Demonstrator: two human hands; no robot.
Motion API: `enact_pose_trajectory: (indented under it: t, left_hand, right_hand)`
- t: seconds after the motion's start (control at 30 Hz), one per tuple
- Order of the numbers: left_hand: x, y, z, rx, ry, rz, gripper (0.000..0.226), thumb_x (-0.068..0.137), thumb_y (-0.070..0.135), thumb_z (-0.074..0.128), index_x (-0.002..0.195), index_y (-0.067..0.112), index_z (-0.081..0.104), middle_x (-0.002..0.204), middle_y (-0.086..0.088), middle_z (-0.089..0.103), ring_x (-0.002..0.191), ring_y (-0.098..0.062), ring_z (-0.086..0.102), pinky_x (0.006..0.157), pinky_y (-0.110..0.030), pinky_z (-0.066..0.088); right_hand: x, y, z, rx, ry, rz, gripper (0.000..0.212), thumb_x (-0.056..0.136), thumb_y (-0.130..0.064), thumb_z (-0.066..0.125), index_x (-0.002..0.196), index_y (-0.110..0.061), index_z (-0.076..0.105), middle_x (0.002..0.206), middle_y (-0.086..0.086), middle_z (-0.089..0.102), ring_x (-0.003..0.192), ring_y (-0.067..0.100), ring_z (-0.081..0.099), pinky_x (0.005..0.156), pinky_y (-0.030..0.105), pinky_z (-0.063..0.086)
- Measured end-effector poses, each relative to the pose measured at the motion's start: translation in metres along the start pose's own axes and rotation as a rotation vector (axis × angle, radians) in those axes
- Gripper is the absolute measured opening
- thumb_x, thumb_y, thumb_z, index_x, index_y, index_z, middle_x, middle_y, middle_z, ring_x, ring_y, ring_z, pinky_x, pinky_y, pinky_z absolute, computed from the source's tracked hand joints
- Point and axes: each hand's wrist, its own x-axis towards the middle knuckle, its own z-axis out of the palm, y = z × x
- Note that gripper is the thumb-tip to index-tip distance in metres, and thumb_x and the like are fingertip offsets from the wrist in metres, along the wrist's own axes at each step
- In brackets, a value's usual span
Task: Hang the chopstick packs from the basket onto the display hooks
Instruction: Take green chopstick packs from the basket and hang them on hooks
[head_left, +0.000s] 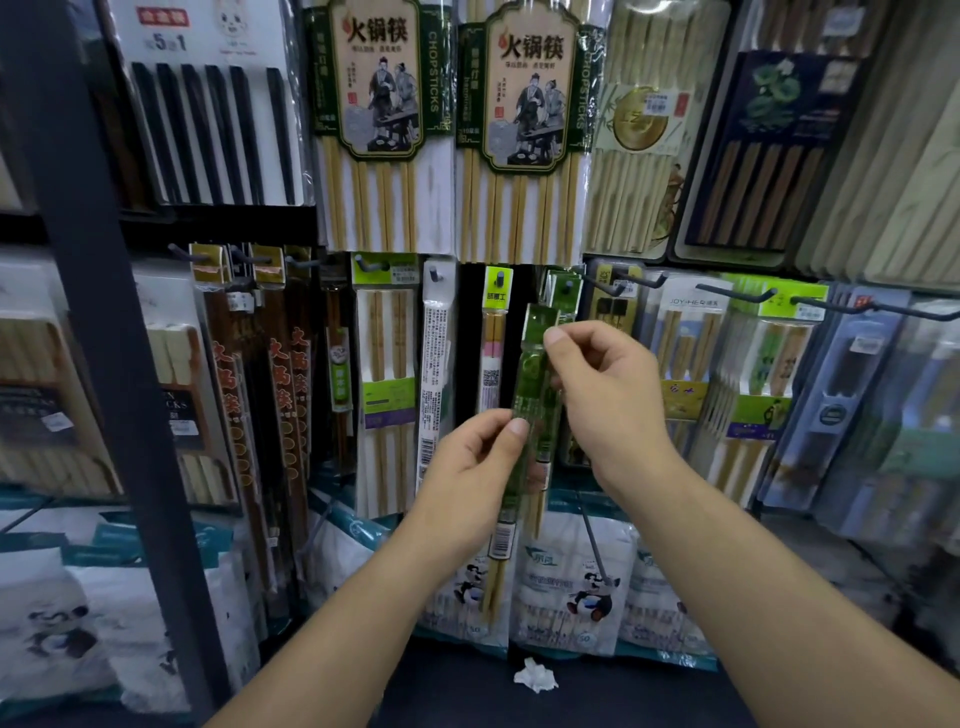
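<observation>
A slim green chopstick pack (527, 395) stands almost upright in front of the display wall, its bamboo tips pointing down. My left hand (470, 478) pinches its lower middle between thumb and fingers. My right hand (605, 395) pinches its upper part near the header. The top of the pack sits just below a hook (566, 285) that carries another green pack (563, 299). The basket is out of view.
Hanging chopstick packs fill the wall on every side. Bare black hooks (732, 293) jut out to the right. A dark upright post (98, 332) stands at the left. Panda-printed bags (571, 592) line the bottom shelf, and a crumpled white scrap (535, 675) lies below them.
</observation>
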Motion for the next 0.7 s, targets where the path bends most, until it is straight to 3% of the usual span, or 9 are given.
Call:
enact_pose_trajectory:
  t: [0.1,0.17,0.3,0.53,0.6,0.7]
  left_hand:
    - [0.007,-0.001,0.003,0.140,0.000,0.026,0.013,0.100,0.039,0.060,0.099,0.044,0.071,0.095,0.015,0.075,0.093,-0.004,0.071,0.083,-0.024,0.058]
    - [0.013,-0.002,0.005,0.199,0.020,0.013,0.012,0.101,0.033,0.063,0.100,0.045,0.067,0.091,0.026,0.072,0.088,0.006,0.066,0.079,-0.019,0.054]
    - [0.021,-0.002,0.010,0.169,0.040,-0.011,0.010,0.101,0.025,0.065,0.102,0.033,0.070,0.077,0.021,0.067,0.076,0.001,0.063,0.075,-0.036,0.060]
    - [0.026,0.000,0.010,0.152,0.053,0.011,0.009,0.100,0.021,0.066,0.099,0.029,0.071,0.074,0.015,0.065,0.070,-0.003,0.061,0.070,-0.040,0.060]
    - [0.026,-0.001,0.009,0.161,0.055,0.013,0.010,0.100,0.021,0.066,0.098,0.030,0.071,0.072,0.016,0.065,0.070,-0.004,0.061,0.070,-0.039,0.059]
    - [0.025,-0.002,0.007,0.179,0.059,0.006,0.010,0.100,0.021,0.066,0.097,0.029,0.071,0.074,0.012,0.064,0.070,-0.006,0.060,0.071,-0.044,0.059]
  right_hand:
    - [0.014,-0.003,-0.008,0.004,0.067,0.027,0.022,0.099,-0.024,0.064,0.078,-0.025,0.070,0.060,-0.016,0.057,0.062,0.002,0.053,0.060,0.015,0.046]
    - [0.024,-0.004,-0.010,0.001,0.093,0.056,0.026,0.100,-0.026,0.063,0.075,-0.022,0.069,0.057,-0.014,0.053,0.058,0.003,0.050,0.058,0.015,0.045]
    - [0.037,-0.004,-0.008,-0.013,0.109,0.111,0.038,0.101,-0.029,0.060,0.070,-0.007,0.061,0.053,-0.008,0.041,0.050,0.005,0.039,0.071,0.021,0.044]
    - [0.040,-0.011,0.001,0.063,0.130,0.131,0.055,0.100,-0.022,0.061,0.050,-0.020,0.037,0.043,-0.014,0.024,0.045,0.009,0.026,0.095,0.031,0.047]
    - [0.041,-0.011,0.002,0.052,0.146,0.123,0.054,0.099,-0.021,0.061,0.050,-0.019,0.037,0.042,-0.014,0.023,0.046,0.009,0.026,0.095,0.025,0.046]
    - [0.042,-0.007,0.003,0.031,0.165,0.105,0.048,0.098,-0.020,0.061,0.054,-0.012,0.044,0.041,-0.014,0.026,0.051,0.011,0.031,0.080,0.012,0.041]
